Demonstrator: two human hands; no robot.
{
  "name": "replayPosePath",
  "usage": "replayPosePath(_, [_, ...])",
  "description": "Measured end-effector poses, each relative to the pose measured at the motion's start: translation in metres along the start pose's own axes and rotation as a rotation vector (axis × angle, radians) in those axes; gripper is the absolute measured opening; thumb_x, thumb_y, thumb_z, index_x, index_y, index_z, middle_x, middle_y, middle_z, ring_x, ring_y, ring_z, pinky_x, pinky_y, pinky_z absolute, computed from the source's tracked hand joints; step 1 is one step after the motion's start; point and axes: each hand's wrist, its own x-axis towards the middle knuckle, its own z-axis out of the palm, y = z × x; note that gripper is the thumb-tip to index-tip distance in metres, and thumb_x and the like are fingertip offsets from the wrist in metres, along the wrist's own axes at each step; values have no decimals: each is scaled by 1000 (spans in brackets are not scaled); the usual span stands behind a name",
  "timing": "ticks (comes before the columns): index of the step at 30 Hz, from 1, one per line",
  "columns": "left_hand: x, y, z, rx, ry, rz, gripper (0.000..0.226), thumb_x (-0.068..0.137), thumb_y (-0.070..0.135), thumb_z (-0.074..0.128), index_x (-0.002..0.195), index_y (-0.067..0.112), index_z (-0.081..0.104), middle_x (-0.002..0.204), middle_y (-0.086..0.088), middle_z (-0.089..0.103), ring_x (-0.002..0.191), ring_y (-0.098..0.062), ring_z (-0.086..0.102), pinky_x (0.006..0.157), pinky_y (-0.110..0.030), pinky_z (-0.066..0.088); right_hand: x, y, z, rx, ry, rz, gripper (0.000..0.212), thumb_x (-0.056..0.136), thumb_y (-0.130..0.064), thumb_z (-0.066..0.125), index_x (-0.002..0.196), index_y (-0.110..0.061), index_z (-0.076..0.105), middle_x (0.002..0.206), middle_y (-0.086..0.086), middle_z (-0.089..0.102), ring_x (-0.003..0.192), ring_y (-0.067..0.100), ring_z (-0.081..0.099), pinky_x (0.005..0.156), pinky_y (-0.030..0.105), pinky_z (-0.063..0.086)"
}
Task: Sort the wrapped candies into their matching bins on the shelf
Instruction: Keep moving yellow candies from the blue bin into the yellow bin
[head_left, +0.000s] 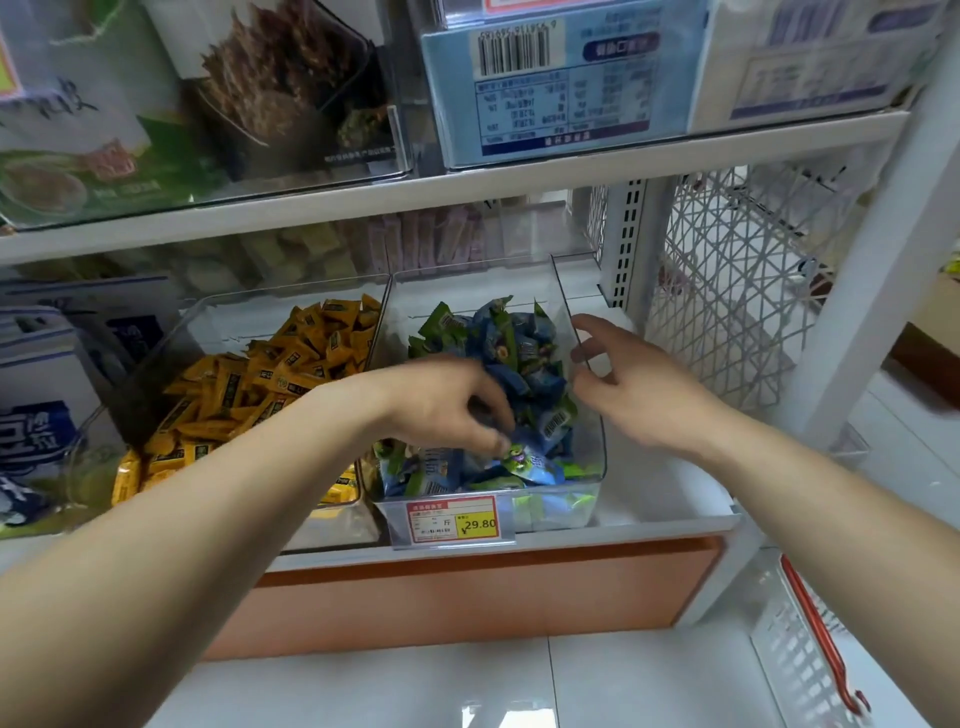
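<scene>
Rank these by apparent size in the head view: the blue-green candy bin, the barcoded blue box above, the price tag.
1. blue-green candy bin
2. barcoded blue box, smaller, but farther away
3. price tag, clearly smallest

Blue-and-green wrapped candies (524, 358) lie heaped in the right clear plastic bin (563, 512). Yellow wrapped candies (291, 364) fill the left clear plastic bin (228, 304), just beside.

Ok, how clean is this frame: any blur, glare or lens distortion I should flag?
Head view: wide-angle bowing, the shelf edge curves and the right upright leans. Head view: motion blur smears the fingertips of the left hand over the blue-green candies, and the right hand is slightly soft. Head view: a glare patch on the floor tile; the price tag is legible.
</scene>
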Motion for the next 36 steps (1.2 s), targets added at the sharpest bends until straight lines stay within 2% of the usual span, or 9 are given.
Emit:
replayPosePath(5, [36, 37, 27, -97, 392, 110, 25, 84, 37, 68, 104, 22, 66, 99, 4, 67, 89, -17, 64, 75, -34, 54, -2, -2, -2, 60, 19, -2, 53, 93, -34, 54, 144, -40, 40, 117, -12, 59, 75, 6, 56, 68, 22, 40])
replayPosePath(9, [54, 31, 54, -22, 164, 60, 79, 80, 54, 72, 145, 25, 38, 146, 0, 44, 124, -21, 49, 99, -35, 47, -4, 2, -8, 112, 29, 4, 50, 91, -29, 56, 138, -43, 46, 107, -22, 62, 49, 7, 53, 51, 22, 43])
replayPosePath(13, [48, 13, 42, 98, 28, 134, 48, 87, 42, 69, 132, 36, 52, 125, 7, 62, 103, -17, 58, 78, -28, 43, -5, -5, -9, 1, 15, 12, 48, 86, -42, 52, 134, -48, 44, 115, -17, 62, 57, 8, 59, 62, 32, 51])
replayPosePath(20, [21, -11, 21, 260, -68, 96, 40, 91, 40, 57, 131, 38, 60, 120, 11, 67, 102, -13, 60, 90, -34, 51, -6, -8, -7, -17, 1, 11, 48, 75, -54, 40, 122, -48, 37, 107, -23, 59, 55, 14, 61, 54, 36, 52])
replayPosePath(24, [21, -6, 18, 223, -53, 87, 44, 90, 44, 60, 135, 39, 57, 124, 12, 66, 105, -11, 60, 90, -32, 51, -5, -9, -4, 0, 10, 0, 51, 75, -54, 38, 125, -50, 33, 116, -16, 61, 63, 6, 58, 66, 35, 53])
replayPosePath(27, [20, -1, 9, 106, 84, 144, 40, 86, 56, 61, 120, 36, 69, 116, 13, 66, 103, -8, 60, 90, -31, 50, -2, -5, -4, -6, -5, 25, 72, 75, -59, 39, 146, -47, 33, 122, -18, 57, 75, 2, 59, 71, 29, 50])
replayPosePath(30, [31, 2, -5, 27, 398, 135, 36, 80, 59, 54, 98, 34, 74, 102, 15, 66, 95, -9, 61, 81, -32, 52, -1, -2, -2, 50, 20, 27, 64, 83, -51, 51, 145, -44, 40, 121, -15, 62, 77, 5, 60, 70, 25, 46])
replayPosePath(33, [67, -2, -13, 79, 485, -54, 44, 87, 54, 59, 125, 33, 59, 129, 5, 57, 119, -20, 53, 96, -38, 46, 0, -4, -1, 92, 45, 28, 60, 75, -52, 48, 134, -49, 50, 114, -15, 65, 72, 7, 63, 70, 24, 48])
replayPosePath(36, [95, -5, -9, 47, 227, -154, 80, 86, 67, 57, 151, 30, 32, 154, 1, 40, 137, -25, 42, 108, -39, 37, 0, -5, 0, 76, 52, 61, 67, 76, -51, 49, 142, -46, 45, 112, -18, 63, 63, 1, 59, 64, 20, 47])
